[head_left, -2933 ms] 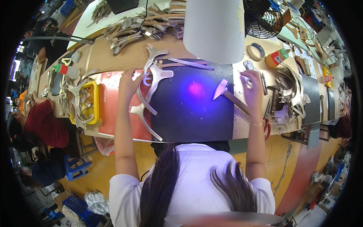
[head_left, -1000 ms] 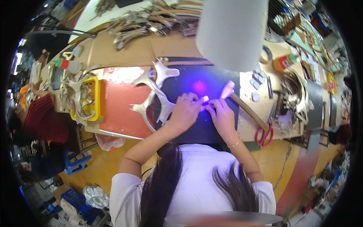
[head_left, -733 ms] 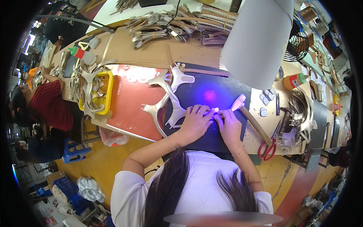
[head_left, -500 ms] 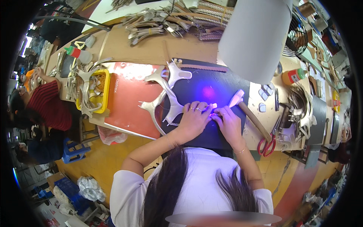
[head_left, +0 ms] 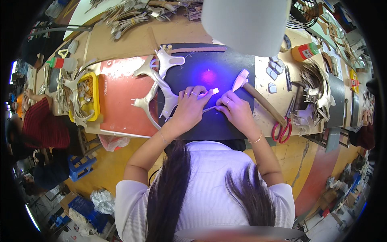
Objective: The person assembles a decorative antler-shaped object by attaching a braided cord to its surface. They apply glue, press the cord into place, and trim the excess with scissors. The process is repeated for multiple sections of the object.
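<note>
My left hand (head_left: 191, 106) is closed, thumb toward the forefinger, with a small whitish piece (head_left: 215, 91) sticking out at its fingertips; what that piece is, I cannot tell. A thin braided strap (head_left: 209, 109) runs between my two hands over the black mat (head_left: 193, 74). The right hand (head_left: 237, 112) pinches the strap's other end between thumb and fingers. Just beyond it lies a hammer (head_left: 264, 104), its head toward the far side and its wooden handle slanting toward me. Silver Y-shaped leather pieces (head_left: 160, 80) spread beside my left hand, partly over the mat.
Red-handled scissors (head_left: 282, 130) lie right of the hammer, near several grey pads (head_left: 274, 68) and a pile of silver straps (head_left: 312, 94). A yellow basket (head_left: 96, 99) stands left of the red board (head_left: 121, 92). A white lamp-like cylinder (head_left: 246, 28) hangs over the table.
My hands have moved apart, and the braided strap now shows stretched between them. The whole view has shifted, so the table's things sit higher and farther left.
</note>
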Motion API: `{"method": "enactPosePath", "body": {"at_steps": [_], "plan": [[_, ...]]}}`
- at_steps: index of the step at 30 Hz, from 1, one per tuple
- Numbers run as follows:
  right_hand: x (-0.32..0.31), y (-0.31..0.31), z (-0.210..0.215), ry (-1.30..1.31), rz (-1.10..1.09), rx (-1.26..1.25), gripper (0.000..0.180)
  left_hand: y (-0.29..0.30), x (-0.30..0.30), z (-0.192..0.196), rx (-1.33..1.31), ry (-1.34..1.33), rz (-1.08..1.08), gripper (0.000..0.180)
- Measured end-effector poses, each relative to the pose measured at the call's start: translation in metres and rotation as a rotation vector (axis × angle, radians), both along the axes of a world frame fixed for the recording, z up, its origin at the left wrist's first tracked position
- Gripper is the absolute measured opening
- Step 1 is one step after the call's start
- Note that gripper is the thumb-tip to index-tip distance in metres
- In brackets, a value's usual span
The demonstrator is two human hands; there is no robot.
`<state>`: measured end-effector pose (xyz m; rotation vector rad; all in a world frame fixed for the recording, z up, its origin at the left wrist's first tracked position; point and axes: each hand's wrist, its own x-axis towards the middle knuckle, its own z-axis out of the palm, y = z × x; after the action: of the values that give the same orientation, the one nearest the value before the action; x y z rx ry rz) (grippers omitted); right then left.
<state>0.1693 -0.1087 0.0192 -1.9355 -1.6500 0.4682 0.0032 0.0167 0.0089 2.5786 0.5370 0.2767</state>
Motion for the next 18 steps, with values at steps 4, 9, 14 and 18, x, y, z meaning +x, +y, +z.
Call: {"method": "enactPosePath", "body": {"at_steps": [4, 9, 14, 18], "plan": [[0.005, -0.008, 0.017, 0.137, 0.261, -0.151, 0.013, 0.014, 0.0, -0.004, -0.11, 0.009, -0.047, 0.052], [0.006, -0.013, 0.029, 0.444, 0.365, -0.222, 0.012, 0.018, 0.002, -0.005, -0.128, -0.002, -0.083, 0.053], [0.005, -0.009, 0.032, 0.462, 0.191, -0.216, 0.012, 0.021, 0.002, 0.0, -0.155, -0.005, -0.107, 0.048], [0.003, 0.004, 0.023, 0.319, 0.023, -0.191, 0.012, 0.02, 0.003, 0.003, -0.131, 0.024, -0.112, 0.037]]}}
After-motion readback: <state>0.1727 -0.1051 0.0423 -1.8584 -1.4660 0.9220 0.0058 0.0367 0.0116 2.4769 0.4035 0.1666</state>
